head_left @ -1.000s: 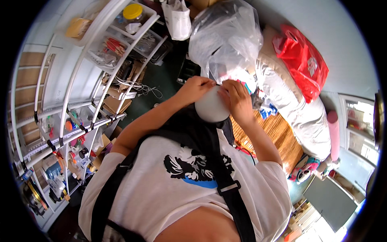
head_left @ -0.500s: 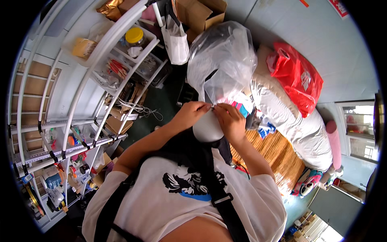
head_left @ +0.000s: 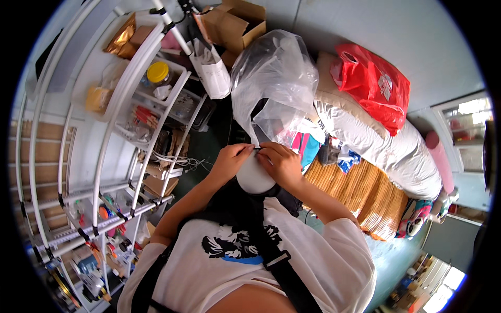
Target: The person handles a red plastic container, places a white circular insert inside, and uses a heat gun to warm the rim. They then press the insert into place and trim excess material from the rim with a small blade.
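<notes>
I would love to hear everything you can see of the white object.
The white object looks smooth and rounded, like a balloon, though its material is uncertain. Near the picture's middle, its lower edge borders black fabric. The left hand and right hand meet at its upper end, partly hiding it; right fingers appear to touch its side.

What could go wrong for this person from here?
The left hand and right hand are close together at the top of the pale rounded thing; a slip might let it drop. The clear plastic bag shows just beyond both hands, so it could get in their way, though I cannot tell how near it is.
</notes>
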### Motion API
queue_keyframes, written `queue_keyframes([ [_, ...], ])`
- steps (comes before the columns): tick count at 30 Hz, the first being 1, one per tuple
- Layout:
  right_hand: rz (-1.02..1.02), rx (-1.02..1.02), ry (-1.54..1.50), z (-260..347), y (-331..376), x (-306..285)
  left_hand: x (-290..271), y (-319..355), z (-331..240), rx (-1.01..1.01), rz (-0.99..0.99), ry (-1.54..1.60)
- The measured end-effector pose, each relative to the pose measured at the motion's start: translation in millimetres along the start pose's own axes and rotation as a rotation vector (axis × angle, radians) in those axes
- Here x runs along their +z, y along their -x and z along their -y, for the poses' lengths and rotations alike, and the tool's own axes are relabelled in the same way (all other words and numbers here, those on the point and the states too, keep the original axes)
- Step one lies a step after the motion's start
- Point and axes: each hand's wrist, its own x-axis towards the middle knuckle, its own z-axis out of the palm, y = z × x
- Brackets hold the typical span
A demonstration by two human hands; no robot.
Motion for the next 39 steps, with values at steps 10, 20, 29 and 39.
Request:
queue_keyframes([
  [10, 0.029, 0.004, 0.106, -42.2, 27.7, 2.0, 23.9, -31.1, -9.5, -0.026, 0.103, -0.185],
  [20, -0.103, 0.059, 0.092, -78.5, 33.3, -7.2, 56.5, -68.9, -6.2, -0.060, 0.088, -0.172],
  [29, -0.240, 0.193, -0.054, -97.8, 31.1, 0.0, 68.4, -87.2, -18.5, -0.086, 0.097, -0.098],
  [39, -0.267, 0.211, -0.079, -87.7, 30.2, -9.7, 69.5, -82.9, -17.9, -0.155, 0.091, 0.019],
])
